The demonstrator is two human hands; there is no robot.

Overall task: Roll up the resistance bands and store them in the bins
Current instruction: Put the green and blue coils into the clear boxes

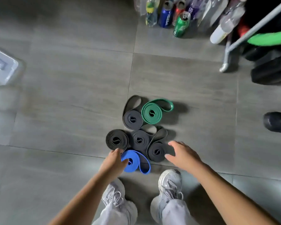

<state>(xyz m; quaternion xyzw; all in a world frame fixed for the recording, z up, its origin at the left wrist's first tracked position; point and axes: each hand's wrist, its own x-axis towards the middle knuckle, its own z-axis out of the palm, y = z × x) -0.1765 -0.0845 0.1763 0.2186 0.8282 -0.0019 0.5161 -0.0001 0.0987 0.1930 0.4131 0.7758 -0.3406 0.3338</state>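
Lying in a tight group on the tiled floor [71, 98], just ahead of the white sneakers [169, 181], six rolled resistance bands are seen: a blue roll [134, 163], four black rolls [117, 139] and a green roll [151, 112]. The blue roll, the nearest one, is gripped by the left hand [113, 162], with the thumb laid on its face and the fingers curled over its far edge. The right hand [183, 155] is kept open with fingers spread, beside a black roll; nothing is held by it.

No roll is fastened, and a loose outer loop is shown by the blue roll, the green roll and some black ones. If the blue roll is lifted by its edge only, it will probably spring open and must be wound again. Neighbouring rolls lie close against it and may be dragged along. The clear plastic bin [3, 69] is placed well apart, at the left edge of the floor, so a roll may be dropped during the carry.

The floor is made of large grey tiles, smooth and slightly glossy. Bottles and cans [167, 15] are lined at its far edge; a metal rack leg [230, 47] and a black shoe [277, 122] are seen at the right.
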